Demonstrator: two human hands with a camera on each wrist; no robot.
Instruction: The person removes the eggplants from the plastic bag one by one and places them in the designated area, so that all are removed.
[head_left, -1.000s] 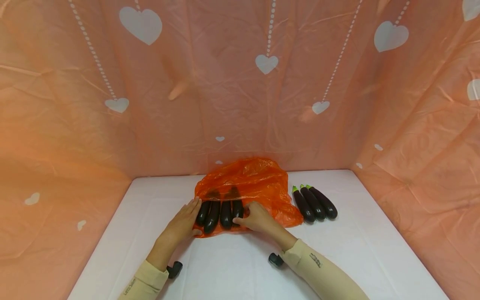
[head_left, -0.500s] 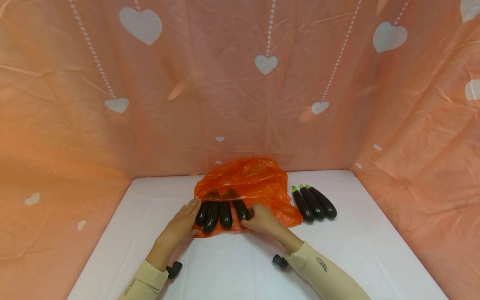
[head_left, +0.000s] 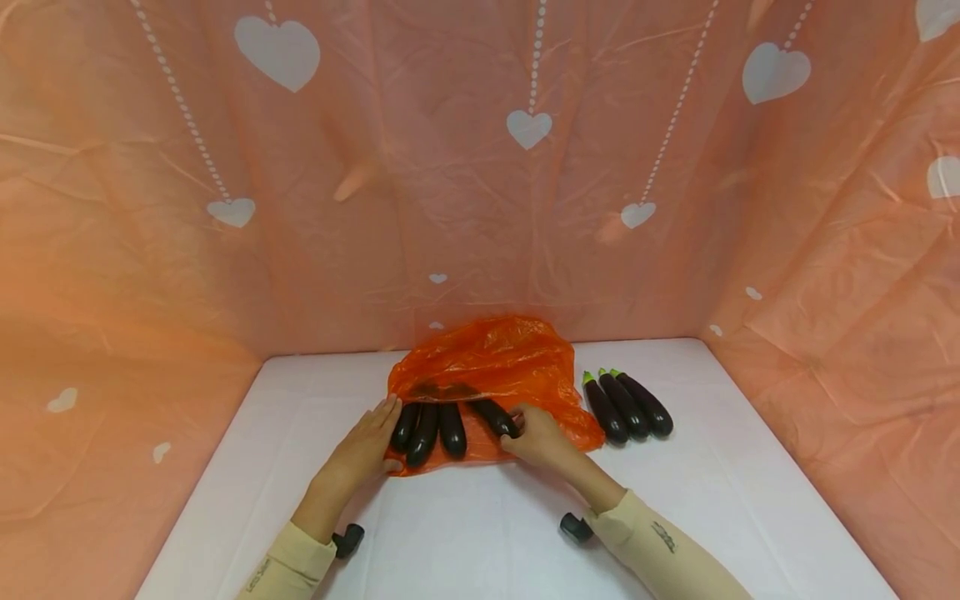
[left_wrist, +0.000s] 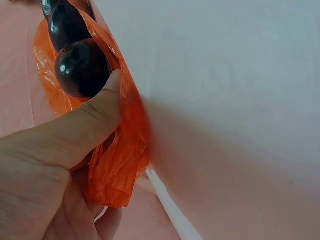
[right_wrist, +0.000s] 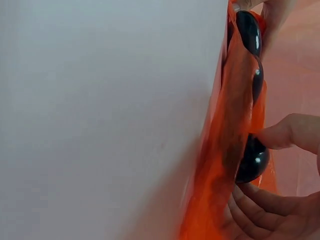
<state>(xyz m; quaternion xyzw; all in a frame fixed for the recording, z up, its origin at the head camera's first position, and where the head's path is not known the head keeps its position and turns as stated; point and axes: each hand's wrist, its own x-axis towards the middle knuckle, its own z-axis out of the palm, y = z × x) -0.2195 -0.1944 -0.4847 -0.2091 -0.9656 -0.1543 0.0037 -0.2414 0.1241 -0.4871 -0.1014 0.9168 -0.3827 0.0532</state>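
Note:
An orange plastic bag lies at the back of the table with its mouth facing me. Dark eggplants rest side by side in its left part, rounded ends at the mouth and far ends under the film. My left hand holds the bag's left edge, thumb at the lower layer beside the outermost eggplant. To the right, a slanted eggplant has its rounded end between the thumb and fingers of my right hand. Its far end shows faintly through the film.
Three more eggplants with green stems lie together right of the bag. A white cloth covers the table. Pinkish-orange sheeting with white hearts encloses the back and both sides.
My right hand has moved right, swinging the rounded end of the rightmost bagged eggplant away from the others, so a gap has opened. My left hand has stayed at the bag's left edge.

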